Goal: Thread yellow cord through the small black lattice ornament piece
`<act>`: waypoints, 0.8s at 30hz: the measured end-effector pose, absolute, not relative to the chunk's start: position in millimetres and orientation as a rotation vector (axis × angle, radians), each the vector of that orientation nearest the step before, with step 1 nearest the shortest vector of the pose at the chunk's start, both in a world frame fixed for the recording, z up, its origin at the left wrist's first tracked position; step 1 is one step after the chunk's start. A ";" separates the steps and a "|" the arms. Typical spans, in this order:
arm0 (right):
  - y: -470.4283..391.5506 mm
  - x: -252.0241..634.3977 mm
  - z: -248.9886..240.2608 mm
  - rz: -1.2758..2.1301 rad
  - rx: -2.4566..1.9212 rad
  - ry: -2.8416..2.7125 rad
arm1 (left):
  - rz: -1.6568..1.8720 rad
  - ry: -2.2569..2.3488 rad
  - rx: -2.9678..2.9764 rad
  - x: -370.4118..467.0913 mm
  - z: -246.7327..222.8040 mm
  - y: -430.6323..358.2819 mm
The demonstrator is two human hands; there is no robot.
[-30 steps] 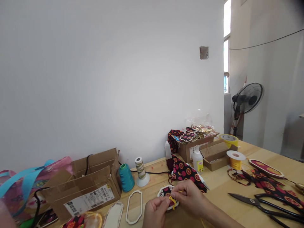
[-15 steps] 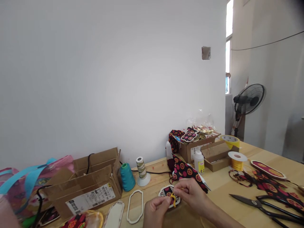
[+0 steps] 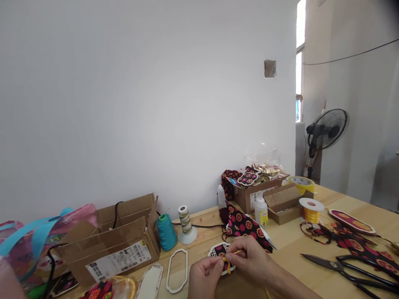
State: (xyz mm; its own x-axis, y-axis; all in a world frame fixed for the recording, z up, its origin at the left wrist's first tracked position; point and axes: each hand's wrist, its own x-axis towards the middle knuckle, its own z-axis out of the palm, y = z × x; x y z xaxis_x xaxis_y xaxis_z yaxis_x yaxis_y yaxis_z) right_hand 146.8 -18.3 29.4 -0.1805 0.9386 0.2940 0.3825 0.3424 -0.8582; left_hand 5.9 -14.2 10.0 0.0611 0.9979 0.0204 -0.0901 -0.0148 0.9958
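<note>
At the near edge, right of the middle, the left hand (image 3: 206,277) has its grip closed in a pinch on a yellow cord (image 3: 229,266). The right hand (image 3: 251,258), just beside it, has its grip narrow too, pinching the same cord between thumb and finger. The cord lies over a lattice-edged piece (image 3: 219,250) with a dark printed middle, which is partly hidden by the fingers, over the wooden counter (image 3: 289,253).

To the near left are a pale panel (image 3: 151,282) and, beside it, an open white frame (image 3: 168,272). At the near right lie black-handled scissors (image 3: 340,266), blades pointing left.

Farther back on the left, a pink bag (image 3: 29,253) with blue straps sits beside an open carton (image 3: 116,259); then come a teal thread cone (image 3: 167,233) and a mottled thread cone (image 3: 185,222). Beyond the hands is dark printed cloth (image 3: 245,223), with a white bottle (image 3: 261,214) by it. Right of that stand a low open box (image 3: 285,204) and a spool of yellow cord (image 3: 311,214), with a long red panel (image 3: 352,222) farther right.

Behind them, a filled box (image 3: 246,197) holds printed pieces, near a yellow tape roll (image 3: 301,185). Farthest right stands a black fan (image 3: 327,129).
</note>
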 end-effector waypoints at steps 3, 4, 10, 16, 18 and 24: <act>-18.0 147.6 30.5 0.761 -1.175 -1.773 | 1.190 1.097 1.213 5.6 6.3 -12.7; -18.0 148.0 30.5 0.734 -1.167 -1.785 | 1.182 1.091 1.208 5.7 5.5 -12.5; -18.3 148.3 30.1 0.579 -1.172 -1.724 | 1.203 0.998 1.228 8.0 9.4 -15.6; -15.2 147.9 26.0 0.651 -1.128 -1.702 | 1.212 1.030 1.239 7.1 5.2 -14.4; -14.7 147.9 25.2 0.658 -1.106 -1.719 | 1.233 1.049 1.228 7.3 5.4 -14.5; -18.8 148.3 26.4 0.493 -1.130 -1.848 | 1.251 1.080 1.359 8.3 17.8 -19.3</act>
